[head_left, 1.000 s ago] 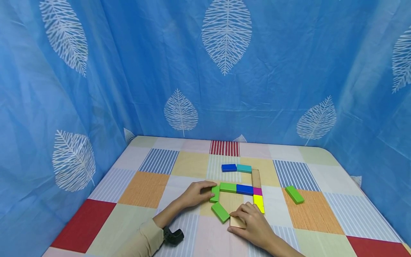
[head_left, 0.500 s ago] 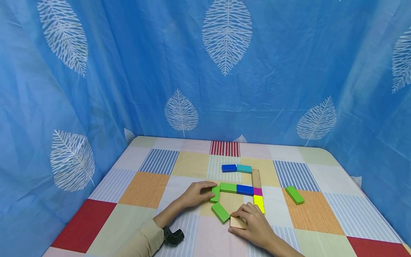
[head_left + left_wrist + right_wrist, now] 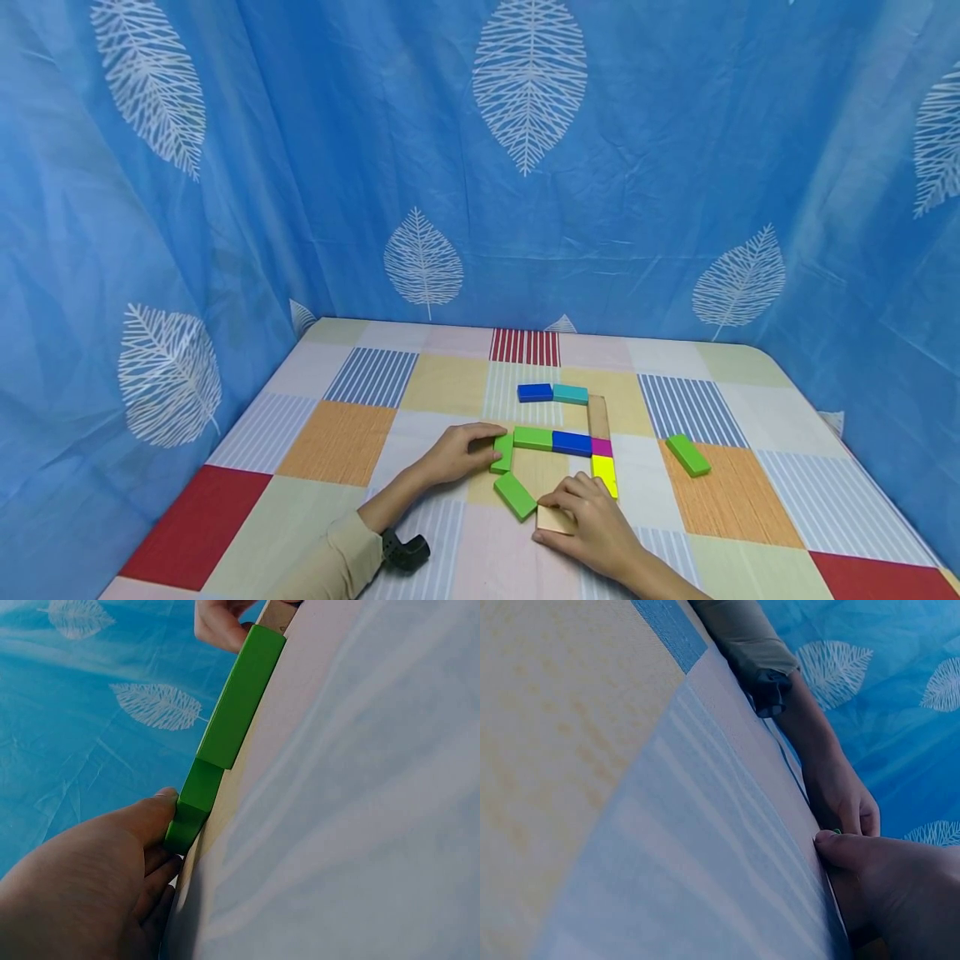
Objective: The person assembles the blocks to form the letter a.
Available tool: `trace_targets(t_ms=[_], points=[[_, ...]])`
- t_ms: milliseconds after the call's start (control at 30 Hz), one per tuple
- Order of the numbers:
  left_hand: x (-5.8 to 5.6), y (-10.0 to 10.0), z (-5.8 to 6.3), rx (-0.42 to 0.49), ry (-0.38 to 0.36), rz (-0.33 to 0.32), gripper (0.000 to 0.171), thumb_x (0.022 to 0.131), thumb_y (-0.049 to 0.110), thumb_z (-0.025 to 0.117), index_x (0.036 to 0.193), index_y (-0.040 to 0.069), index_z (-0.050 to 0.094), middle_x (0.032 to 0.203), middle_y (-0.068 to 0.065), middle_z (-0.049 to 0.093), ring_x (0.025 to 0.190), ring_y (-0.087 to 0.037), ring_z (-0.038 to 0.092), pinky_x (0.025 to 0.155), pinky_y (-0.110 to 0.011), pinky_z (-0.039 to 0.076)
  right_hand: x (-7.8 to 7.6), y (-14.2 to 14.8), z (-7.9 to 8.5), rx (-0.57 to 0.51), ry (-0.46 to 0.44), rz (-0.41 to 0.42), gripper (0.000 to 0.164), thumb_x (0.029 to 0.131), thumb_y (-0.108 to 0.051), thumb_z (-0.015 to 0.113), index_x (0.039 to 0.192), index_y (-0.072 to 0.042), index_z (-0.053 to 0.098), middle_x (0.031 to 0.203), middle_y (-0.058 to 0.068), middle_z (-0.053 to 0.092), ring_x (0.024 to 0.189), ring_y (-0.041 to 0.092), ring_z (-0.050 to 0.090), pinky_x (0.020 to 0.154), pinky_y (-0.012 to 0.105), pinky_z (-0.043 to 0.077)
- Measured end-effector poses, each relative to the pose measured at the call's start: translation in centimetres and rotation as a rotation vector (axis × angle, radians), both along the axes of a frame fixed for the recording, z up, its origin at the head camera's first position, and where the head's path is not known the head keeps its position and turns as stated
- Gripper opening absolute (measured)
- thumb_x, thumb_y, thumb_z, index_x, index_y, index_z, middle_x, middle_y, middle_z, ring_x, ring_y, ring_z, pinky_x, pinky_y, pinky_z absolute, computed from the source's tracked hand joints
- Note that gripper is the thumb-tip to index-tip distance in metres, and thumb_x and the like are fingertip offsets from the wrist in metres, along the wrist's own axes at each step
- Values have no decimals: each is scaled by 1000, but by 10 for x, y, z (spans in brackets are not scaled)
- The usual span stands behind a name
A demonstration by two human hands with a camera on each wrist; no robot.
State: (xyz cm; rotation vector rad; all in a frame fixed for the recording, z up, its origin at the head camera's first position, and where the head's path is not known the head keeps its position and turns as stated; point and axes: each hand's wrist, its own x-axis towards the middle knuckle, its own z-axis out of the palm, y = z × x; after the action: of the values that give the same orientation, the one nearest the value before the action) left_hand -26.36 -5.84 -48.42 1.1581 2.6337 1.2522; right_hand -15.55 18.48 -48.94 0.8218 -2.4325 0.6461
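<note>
My left hand (image 3: 452, 452) pinches a green block (image 3: 503, 452) between thumb and forefinger; the left wrist view has the thumb on the near end of this block (image 3: 193, 796). A second green block (image 3: 515, 497) lies slanted below it, corner close to the first. My right hand (image 3: 596, 521) grips a plain wooden block (image 3: 554, 519), thumb along its near side and fingertips along the far side. That block's left corner meets the slanted green one. In the right wrist view, the right hand (image 3: 911, 889) covers much of the wooden block, with the left hand (image 3: 841, 796) beyond.
A green block (image 3: 533, 437) and a blue block (image 3: 572, 443) form a row to a magenta block (image 3: 602, 447). A yellow block (image 3: 604, 476), a long wooden block (image 3: 597, 416), a teal block (image 3: 571, 394) and another blue block (image 3: 535, 392) adjoin. A loose green block (image 3: 687, 455) lies right.
</note>
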Motion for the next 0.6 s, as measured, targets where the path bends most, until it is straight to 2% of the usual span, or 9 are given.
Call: trace_targets(t_ms=[300,600], points=[[4,0,4,7,-12,4,39,89,25,62,124,7,59,124,-5,58,119,-19,49,100,-34,39,2,1,1,11,-22,-9,32,68,-49,77,85,-23,71,81,-21,50,76,-2,37,66,20,32],[3,1,1,4,2,7,40,90,27,62,124,7,59,123,-5,58,118,-20,50,99,-34,39,2,1,1,15,-10,2,33,68,-50,76,85,-23,71,82,-21,50,75,-2,37,66,22,31]])
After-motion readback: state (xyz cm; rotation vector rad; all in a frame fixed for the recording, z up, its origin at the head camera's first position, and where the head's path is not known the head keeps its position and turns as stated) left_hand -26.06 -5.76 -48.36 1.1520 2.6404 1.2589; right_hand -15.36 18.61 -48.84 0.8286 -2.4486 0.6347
